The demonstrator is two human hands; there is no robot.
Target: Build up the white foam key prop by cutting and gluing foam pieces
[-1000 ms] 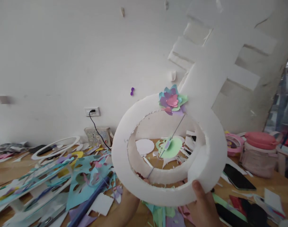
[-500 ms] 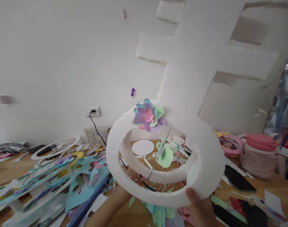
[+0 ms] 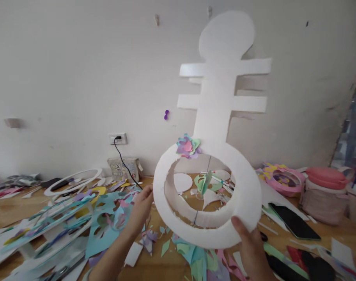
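Observation:
I hold a big white foam cutout [image 3: 221, 113] upright over the table: a ring at the bottom, a stem with two crossbars and a round head on top. A pastel paper flower [image 3: 188, 146] sits where ring meets stem, and a green paper piece [image 3: 204, 182] hangs on a thread inside the ring. My left hand [image 3: 141, 207] grips the ring's left edge. My right hand [image 3: 249, 246] grips its lower right rim, thumb on the front.
The wooden table [image 3: 8, 210] is littered with coloured paper cutouts [image 3: 107, 218] and scraps. A white foam ring [image 3: 74, 181] lies at the back left, a wall socket [image 3: 117, 138] with black cord behind. A black phone [image 3: 294, 222], pink ring [image 3: 278, 179] and pink-lidded container [image 3: 322, 195] are at right.
The foam cutout has swung from tilted toward me to upright, its whole top now showing. My left hand came from beneath the ring to its left edge.

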